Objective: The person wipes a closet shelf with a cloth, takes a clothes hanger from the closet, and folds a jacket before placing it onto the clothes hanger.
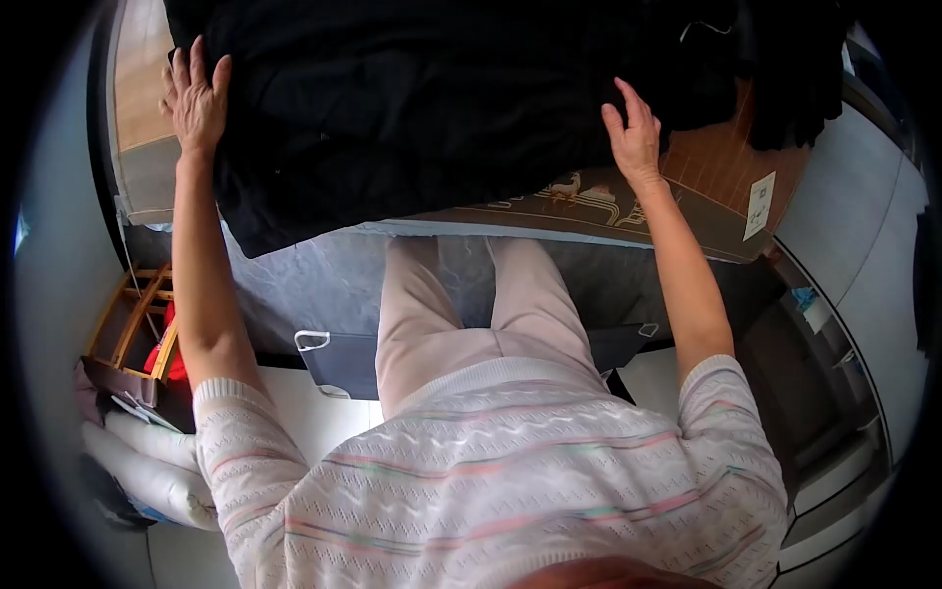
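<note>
A large black garment (412,108) lies spread over the bed, with soft folds across it; its exact kind I cannot tell. My left hand (199,106) rests at the garment's left edge, palm down, its fingers stretched out and apart. Near the garment's right side is my right hand (636,135), thumb apart from the extended fingers, touching or just above the black cloth. Neither hand grips anything. Under the garment shows a brown patterned mat (687,221) with a pale printed design and a white label (758,205) at its right corner.
More black cloth (795,79) hangs at the far right. A grey folding seat (339,361) is behind my legs. On the left stand a wooden rack (137,319) and rolled white bedding (157,466). Dark shelving (805,393) is at the right.
</note>
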`<state>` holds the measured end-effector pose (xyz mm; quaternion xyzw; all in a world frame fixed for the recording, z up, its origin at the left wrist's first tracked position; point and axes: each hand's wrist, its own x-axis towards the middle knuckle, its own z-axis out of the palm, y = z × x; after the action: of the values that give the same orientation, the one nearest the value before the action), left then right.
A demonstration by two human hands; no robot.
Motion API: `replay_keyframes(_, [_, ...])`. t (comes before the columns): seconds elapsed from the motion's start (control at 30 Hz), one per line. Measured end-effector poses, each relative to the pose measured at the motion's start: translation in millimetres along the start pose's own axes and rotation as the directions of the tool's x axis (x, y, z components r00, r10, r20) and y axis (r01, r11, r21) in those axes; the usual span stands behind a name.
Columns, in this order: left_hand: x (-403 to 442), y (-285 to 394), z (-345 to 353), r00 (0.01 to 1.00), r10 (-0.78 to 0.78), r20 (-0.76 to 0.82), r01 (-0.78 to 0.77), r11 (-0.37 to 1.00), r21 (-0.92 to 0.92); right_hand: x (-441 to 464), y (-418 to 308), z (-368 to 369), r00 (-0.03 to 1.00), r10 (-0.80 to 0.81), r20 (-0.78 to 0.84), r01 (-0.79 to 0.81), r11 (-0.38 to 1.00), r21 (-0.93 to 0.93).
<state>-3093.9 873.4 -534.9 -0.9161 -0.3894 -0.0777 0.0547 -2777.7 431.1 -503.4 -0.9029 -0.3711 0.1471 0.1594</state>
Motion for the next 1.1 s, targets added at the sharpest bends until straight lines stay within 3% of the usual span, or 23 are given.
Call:
replay_keyframes(0.07, [-16.4,12.8,-21.8,0.980,-0.192,-0.058,0.162,0.928,-0.336,2.4,-1.2,-14.3,0.992,0.120,0.032,-0.123,0.988,0.091])
replay_keyframes(0.1, [-26.8,28.4,-40.1,0.955,-0.289,-0.060,0.223,0.840,-0.494,4.0,-2.9,-17.6,0.994,0.108,0.020,-0.109,0.990,0.094])
replay_keyframes(0.17, [-63.9,76.0,-73.1,0.760,-0.586,0.281,0.516,0.281,-0.809,8.7,-9.4,-18.8,0.997,0.080,0.003,-0.080,0.992,0.099])
replay_keyframes(0.2, [-86.2,99.8,-88.3,0.678,-0.543,0.496,0.584,-0.011,-0.811,14.4,-14.0,-17.7,0.999,0.053,0.009,-0.054,0.985,0.163])
replay_keyframes(0.27, [-132.0,156.2,-92.2,0.517,-0.348,0.783,0.630,-0.464,-0.622,30.3,-26.2,-10.0,1.000,-0.004,0.023,-0.003,0.957,0.291])
replay_keyframes(0.3, [-142.9,190.7,-96.7,0.399,-0.253,0.881,0.672,-0.573,-0.469,40.1,-34.8,-4.4,0.997,-0.022,0.068,0.001,0.956,0.294])
replay_keyframes(0.37, [-160.5,240.5,-85.3,0.360,-0.098,0.928,0.620,-0.718,-0.317,57.8,-51.8,7.5,0.986,-0.055,0.159,0.005,0.955,0.298])
replay_keyframes(0.43, [-148.1,260.9,-81.4,0.389,-0.107,0.915,0.666,-0.654,-0.360,73.4,-61.5,14.1,0.959,-0.062,0.278,-0.008,0.970,0.245])
replay_keyframes(0.47, [-140.4,265.7,-80.0,0.422,-0.080,0.903,0.629,-0.691,-0.355,79.2,-63.4,18.0,0.940,-0.063,0.336,-0.011,0.977,0.215])
replay_keyframes(0.5, [-142.5,264.9,-74.5,0.396,-0.070,0.915,0.634,-0.700,-0.328,84.6,-58.8,23.4,0.962,-0.049,0.267,-0.041,0.945,0.323])
replay_keyframes(0.63, [-149.9,259.6,-66.7,0.351,-0.059,0.934,0.608,-0.745,-0.276,92.5,-52.2,40.0,0.964,-0.018,0.264,-0.075,0.938,0.338])
replay_keyframes(0.7, [-154.7,244.8,-61.3,0.411,0.045,0.910,0.682,-0.678,-0.275,95.0,-55.7,33.5,0.958,-0.013,0.287,-0.074,0.955,0.288])
replay_keyframes(0.73, [-156.6,234.0,-61.1,0.433,-0.004,0.901,0.710,-0.614,-0.344,96.6,-60.2,26.9,0.957,-0.034,0.289,-0.046,0.963,0.264])
replay_keyframes(0.8, [-138.7,195.4,-73.3,0.480,-0.077,0.874,0.585,-0.714,-0.384,101.2,-83.7,7.6,0.929,0.021,0.369,-0.127,0.956,0.265])
replay_keyframes(0.9, [-109.4,136.6,-62.3,0.547,-0.131,0.827,0.448,-0.789,-0.421,112.1,-131.3,15.0,0.932,-0.088,0.352,-0.065,0.914,0.400])
replay_keyframes(1.1, [-40.1,79.4,-46.6,0.313,-0.381,0.870,0.618,-0.614,-0.491,142.5,-164.3,56.5,0.925,-0.212,0.314,0.157,0.969,0.191])
